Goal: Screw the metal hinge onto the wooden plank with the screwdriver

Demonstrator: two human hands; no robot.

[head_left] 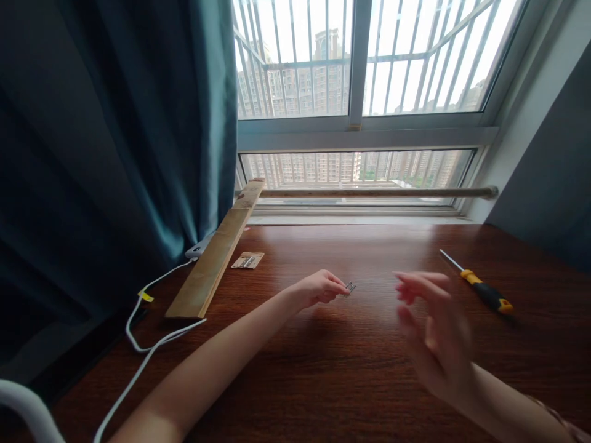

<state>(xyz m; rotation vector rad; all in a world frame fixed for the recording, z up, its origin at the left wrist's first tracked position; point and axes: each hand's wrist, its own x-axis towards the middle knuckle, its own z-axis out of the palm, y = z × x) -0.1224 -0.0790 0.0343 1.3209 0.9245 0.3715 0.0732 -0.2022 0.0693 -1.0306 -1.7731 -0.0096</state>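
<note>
Over the middle of the dark wood table [351,369], my left hand [323,288] pinches a small metal piece [351,288] between thumb and fingertips. The piece looks like thin crossed bars or small screws; its exact kind is too small to make out. To its right, my right hand [434,332] is raised, blurred by motion, with fingers and thumb apart and nothing visible between them. A screwdriver [489,294] with a yellow and black handle lies on the table to the right of that hand, its shaft pointing toward the window.
At the left, a long wooden board [217,258] slants toward the window. Beside it lies a small brown packet [248,261] with a printed label. A white cable [133,332] runs from a white device [198,247] near the blue curtain [157,123]. A rail [369,193] crosses the window.
</note>
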